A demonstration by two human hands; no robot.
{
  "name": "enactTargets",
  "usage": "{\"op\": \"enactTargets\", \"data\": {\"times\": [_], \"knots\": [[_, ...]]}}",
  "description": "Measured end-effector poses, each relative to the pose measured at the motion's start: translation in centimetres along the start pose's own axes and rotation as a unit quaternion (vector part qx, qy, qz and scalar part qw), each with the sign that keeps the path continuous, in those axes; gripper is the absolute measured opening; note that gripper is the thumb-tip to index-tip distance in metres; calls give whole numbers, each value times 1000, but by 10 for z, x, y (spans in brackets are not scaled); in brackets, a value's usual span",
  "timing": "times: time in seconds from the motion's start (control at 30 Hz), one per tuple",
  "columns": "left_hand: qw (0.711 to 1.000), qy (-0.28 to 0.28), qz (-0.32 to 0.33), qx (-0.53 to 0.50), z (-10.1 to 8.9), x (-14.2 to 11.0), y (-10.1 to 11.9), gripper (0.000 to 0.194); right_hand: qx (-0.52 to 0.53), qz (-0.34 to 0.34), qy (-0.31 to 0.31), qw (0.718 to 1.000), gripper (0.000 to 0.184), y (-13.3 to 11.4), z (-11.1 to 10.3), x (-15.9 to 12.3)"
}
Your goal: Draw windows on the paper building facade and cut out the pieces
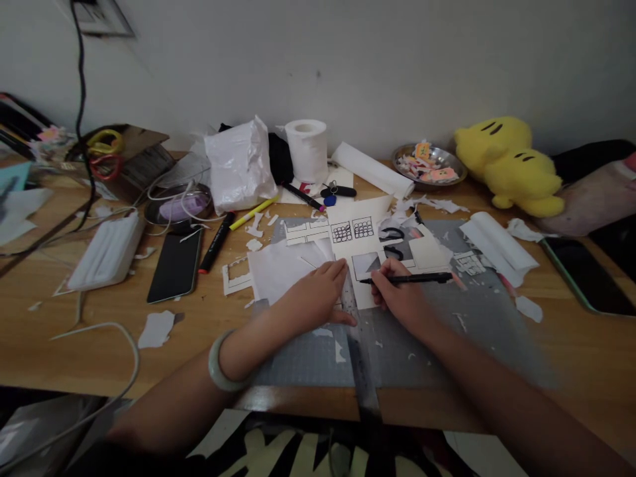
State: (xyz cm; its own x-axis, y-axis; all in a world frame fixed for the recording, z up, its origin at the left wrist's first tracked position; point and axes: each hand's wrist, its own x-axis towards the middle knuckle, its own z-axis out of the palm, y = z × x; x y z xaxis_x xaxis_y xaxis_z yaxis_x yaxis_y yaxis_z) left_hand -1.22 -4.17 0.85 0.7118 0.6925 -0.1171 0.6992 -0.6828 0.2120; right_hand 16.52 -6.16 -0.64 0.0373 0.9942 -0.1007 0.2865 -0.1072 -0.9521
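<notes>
My left hand [313,298] lies palm down with fingers together, pressing a metal ruler [360,351] onto a grey cutting mat [308,361]. My right hand [400,298] is closed round a black pen [412,279], its tip at the ruler's edge on a white sheet with drawn window grids [355,232]. A pale bangle [221,364] sits on my left wrist. More white paper [278,268] lies under my left fingers.
Black scissors [392,242], paper scraps, a black phone [176,265], a black marker [216,242], a yellow highlighter [253,213], a toilet roll [308,149], a white bag [238,162], a metal dish [430,164], a yellow plush [507,162], rolled paper [497,242] and cables lie around.
</notes>
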Motion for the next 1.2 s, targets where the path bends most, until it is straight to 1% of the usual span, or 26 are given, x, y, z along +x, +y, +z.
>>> {"op": "enactTargets", "data": {"times": [0.1, 0.2, 0.3, 0.4, 0.47, 0.6, 0.77, 0.87, 1.0, 1.2], "knots": [[999, 28, -14, -37, 0, 1, -2, 85, 10, 2, -3, 1000, 20, 2, 0, 1], [997, 50, -34, -48, -2, 2, -2, 85, 18, 10, -1, 1000, 19, 2, 1, 2], [995, 65, -67, -40, -8, 2, -2, 81, 21, 15, 0, 1000, 19, 1, 1, 2], [994, 75, -74, -5, -14, 2, -4, 73, 17, 17, -2, 1000, 18, 1, 1, 2], [995, 75, -67, 21, -15, 3, -6, 69, 17, 16, -4, 1000, 18, 1, 1, 2], [995, 77, -44, 49, -10, 5, -7, 63, 17, 16, -2, 1000, 18, 0, 1, 2], [997, 56, -6, 49, -9, 3, 2, 61, 16, 10, -5, 1000, 19, -1, 1, 2], [999, 43, -4, 32, -10, 1, 8, 59, 14, 8, -9, 1000, 19, -1, 1, 1], [999, 26, -13, 14, -9, 0, 10, 59, 1, 11, -23, 1000, 19, -4, -1, 0], [999, 32, -28, -4, -6, -1, 10, 62, -13, 1, -30, 999, 18, -3, -1, 0]]}}
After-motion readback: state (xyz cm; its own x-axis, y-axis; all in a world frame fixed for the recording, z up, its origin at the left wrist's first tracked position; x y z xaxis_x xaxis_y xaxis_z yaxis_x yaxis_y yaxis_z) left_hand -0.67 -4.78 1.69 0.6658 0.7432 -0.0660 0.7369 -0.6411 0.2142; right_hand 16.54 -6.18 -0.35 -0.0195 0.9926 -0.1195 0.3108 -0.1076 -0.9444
